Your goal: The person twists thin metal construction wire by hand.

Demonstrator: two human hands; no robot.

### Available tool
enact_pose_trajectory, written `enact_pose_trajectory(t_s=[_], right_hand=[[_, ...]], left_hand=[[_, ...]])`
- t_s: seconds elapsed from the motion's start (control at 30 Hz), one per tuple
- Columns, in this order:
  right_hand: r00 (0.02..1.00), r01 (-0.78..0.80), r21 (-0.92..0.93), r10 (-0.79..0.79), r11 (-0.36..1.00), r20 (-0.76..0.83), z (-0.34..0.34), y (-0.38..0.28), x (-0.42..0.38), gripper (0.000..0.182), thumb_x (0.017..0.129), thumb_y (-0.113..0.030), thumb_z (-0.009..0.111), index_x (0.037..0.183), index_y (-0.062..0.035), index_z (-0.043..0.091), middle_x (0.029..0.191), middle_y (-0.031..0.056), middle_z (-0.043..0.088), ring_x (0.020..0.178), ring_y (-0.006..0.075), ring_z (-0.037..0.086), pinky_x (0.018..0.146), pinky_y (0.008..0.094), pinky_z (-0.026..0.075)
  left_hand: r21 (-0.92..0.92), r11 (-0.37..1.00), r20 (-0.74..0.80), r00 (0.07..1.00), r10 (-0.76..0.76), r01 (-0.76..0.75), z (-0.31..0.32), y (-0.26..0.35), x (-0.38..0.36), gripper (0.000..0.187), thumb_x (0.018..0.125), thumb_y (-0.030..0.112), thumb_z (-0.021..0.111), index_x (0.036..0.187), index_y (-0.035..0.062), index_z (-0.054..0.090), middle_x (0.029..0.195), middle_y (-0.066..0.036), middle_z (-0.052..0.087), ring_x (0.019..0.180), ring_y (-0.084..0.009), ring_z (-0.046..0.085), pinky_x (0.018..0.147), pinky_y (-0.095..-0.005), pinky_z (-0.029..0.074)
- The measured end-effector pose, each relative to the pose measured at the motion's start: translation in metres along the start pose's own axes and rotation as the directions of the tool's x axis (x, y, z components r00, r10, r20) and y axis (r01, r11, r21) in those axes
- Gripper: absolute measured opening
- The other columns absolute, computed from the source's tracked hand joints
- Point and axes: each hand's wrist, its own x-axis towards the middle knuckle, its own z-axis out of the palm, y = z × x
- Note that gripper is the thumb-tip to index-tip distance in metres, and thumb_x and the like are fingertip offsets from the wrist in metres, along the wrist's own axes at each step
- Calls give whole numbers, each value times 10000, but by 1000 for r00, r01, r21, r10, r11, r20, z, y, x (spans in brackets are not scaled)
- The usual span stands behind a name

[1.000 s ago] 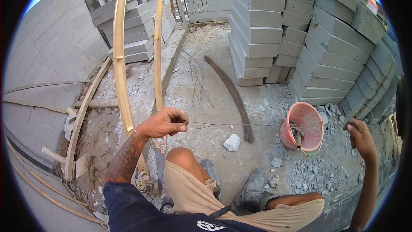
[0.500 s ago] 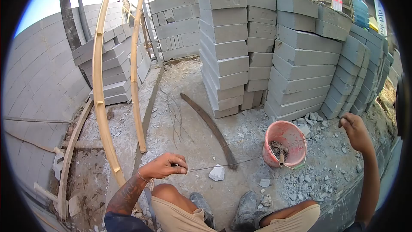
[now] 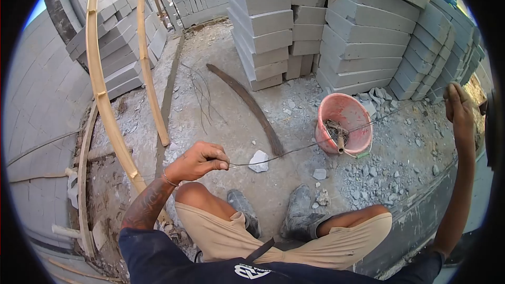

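Observation:
A thin metal wire (image 3: 301, 150) stretches across from one hand to the other with a slight sag. My left hand (image 3: 202, 160) pinches its near end between thumb and fingers, above the ground in front of my knee. Out at the far right, raised, my right hand (image 3: 459, 104) is closed on the other end. The wire passes in front of a dusty red bucket (image 3: 360, 108), which holds small dark pieces and a tool with a round handle (image 3: 341, 144). Loose wires (image 3: 202, 94) lie on the ground farther off.
Tall stacks of grey blocks (image 3: 363, 34) stand ahead. A dark curved strip (image 3: 247, 102) and a broken block piece (image 3: 258, 161) lie on the concrete. Rubble (image 3: 379, 179) surrounds the bucket's right side. Bamboo poles (image 3: 100, 94) lean at left, near a block wall (image 3: 37, 89).
The view has tilted down, so the bucket and blocks appear higher. My right hand has moved outward and up to the right, still holding the wire. My left hand keeps its pinch.

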Motion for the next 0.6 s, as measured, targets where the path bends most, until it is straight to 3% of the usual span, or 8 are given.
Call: enact_pose_trajectory(t_s=[0.07, 0.13, 0.23, 0.27, 0.4, 0.47, 0.53, 0.6], right_hand=[[964, 266, -336, -244, 903, 106, 29, 71, 14, 320, 983, -260, 485, 837, 19, 545, 635, 68, 445, 596, 156, 448, 599, 311, 398], [881, 229, -430, 2, 873, 473, 64, 81, -11, 284, 912, -198, 530, 750, 23, 606, 696, 203, 585, 706, 351, 579, 683, 407, 444], [181, 252, -361, 323, 898, 929, 109, 58, -67, 278, 922, -274, 535, 891, -47, 692, 871, 171, 675, 835, 341, 629, 770, 383, 487], [-92, 124, -102, 114, 987, 989, 121, 46, -90, 282, 979, -253, 479, 1016, -57, 679, 908, 130, 681, 810, 300, 629, 789, 344, 489], [-386, -223, 288, -355, 931, 851, 99, -105, -104, 161, 907, -165, 607, 848, -18, 635, 724, 167, 624, 776, 334, 624, 702, 370, 471], [123, -78, 741, -731, 667, 671, 65, -110, -85, 220, 929, -192, 565, 795, -25, 616, 665, 123, 571, 628, 320, 561, 579, 368, 436], [840, 220, 700, -496, 679, 218, 27, -57, -64, 244, 953, -216, 533, 826, -19, 603, 644, 73, 516, 609, 248, 513, 570, 329, 405], [989, 119, 332, -81, 936, -127, -5, -6, -14, 272, 977, -240, 501, 858, -13, 591, 624, 22, 460, 591, 176, 465, 561, 290, 374]], left_hand=[[-122, 990, -1, 998, 63, -63, 8, 11, -6, 155, 871, 132, 666, 864, -23, 674, 741, -70, 621, 660, -141, 563, 613, -286, 451], [-242, 968, -140, 989, 39, -72, -2, 11, -12, 158, 872, 135, 671, 858, -23, 674, 738, -47, 628, 649, -112, 554, 602, -265, 449], [-215, 972, -276, 949, -152, 93, -33, -18, -15, 209, 905, 196, 646, 872, -10, 668, 753, -10, 623, 664, -92, 532, 607, -249, 447], [-170, 981, -344, 928, -145, 91, -47, -30, -15, 237, 913, 225, 636, 878, -8, 668, 752, -5, 619, 670, -87, 528, 608, -249, 448], [-58, 989, -333, 931, -151, 139, -67, -69, -8, 305, 923, 291, 618, 895, -8, 673, 730, -9, 617, 668, -94, 526, 611, -268, 454], [-18, 983, -247, 952, -182, 183, -45, -69, 3, 301, 919, 287, 624, 897, -9, 676, 722, -16, 619, 659, -98, 528, 608, -271, 453], [27, 985, -159, 973, -166, 173, -15, -60, 8, 273, 917, 252, 628, 864, -15, 651, 678, -13, 584, 631, -87, 509, 590, -261, 435], [-109, 991, -102, 991, -87, 76, 10, -21, 2, 230, 898, 212, 656, 860, -15, 660, 684, -34, 607, 635, -97, 529, 584, -269, 443]])
